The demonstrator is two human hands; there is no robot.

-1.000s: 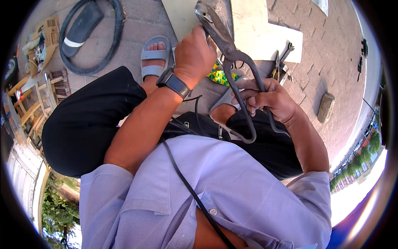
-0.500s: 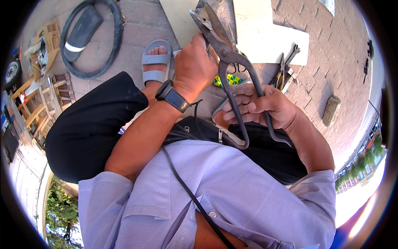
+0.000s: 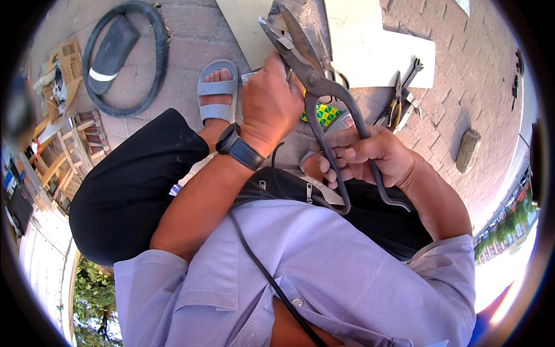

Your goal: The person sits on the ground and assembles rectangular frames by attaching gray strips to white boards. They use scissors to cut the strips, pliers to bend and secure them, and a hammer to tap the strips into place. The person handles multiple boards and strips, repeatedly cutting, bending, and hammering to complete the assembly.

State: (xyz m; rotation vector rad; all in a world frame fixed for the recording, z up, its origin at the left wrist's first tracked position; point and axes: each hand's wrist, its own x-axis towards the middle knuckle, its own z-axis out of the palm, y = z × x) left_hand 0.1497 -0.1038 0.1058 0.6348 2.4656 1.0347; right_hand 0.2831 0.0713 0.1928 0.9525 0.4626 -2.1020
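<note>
Large dark tin snips (image 3: pixel 313 81) are held at a slant in front of me, blades toward the far side with their jaws parted. My right hand (image 3: pixel 376 151) holds the handles, its thumb over the right one and its fingers reaching to the left one. My left hand (image 3: pixel 270 95), wearing a black watch (image 3: pixel 236 144), is closed beside the blades. It grips a thin metal piece (image 3: pixel 247 76), whose edge shows at the hand's left side; most of it is hidden. A small shiny bit of metal (image 3: pixel 287 41) shows between the blades.
Pale sheets (image 3: pixel 399 55) lie on the brick paving. Pliers (image 3: pixel 396 107) and other hand tools rest at the right, near a stone-like block (image 3: pixel 468 151). A black rubber ring (image 3: pixel 162 63) surrounds a dark pad at the left. Wooden pieces (image 3: pixel 55 165) and a cardboard box (image 3: pixel 70 62) stand farther left.
The snips' blades have shifted slightly left in view, and the handle ends slightly right. My right fingers have moved down a little along the handles. My left hand keeps its grip.
</note>
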